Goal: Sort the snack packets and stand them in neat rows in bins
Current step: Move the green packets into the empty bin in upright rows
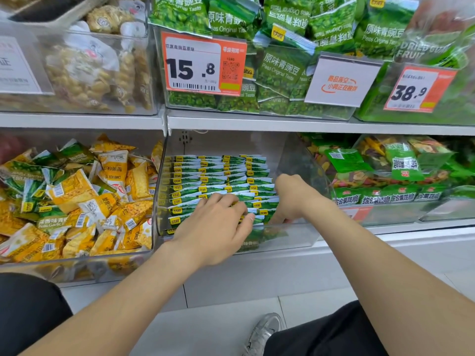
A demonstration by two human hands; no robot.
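Note:
Green pea packets (205,173) with yellow logos stand in three neat rows inside a clear bin (295,235) on the lower shelf. My left hand (216,227) lies over the front rows, its fingertips curled around the tops of the front middle packets. My right hand (293,196) reaches down into the bin's front right corner beside the right row. Its fingers point downward and are partly hidden behind packets and the bin wall. A few packets lie flat against the front wall below my left hand.
A clear bin (77,201) to the left holds a loose jumble of yellow and green packets. Another bin (385,170) to the right holds bags of dried fruit and vegetable crisps. The upper shelf bins (277,68) carry green pea bags and price tags (203,62). My shoe (264,330) is on the tiled floor.

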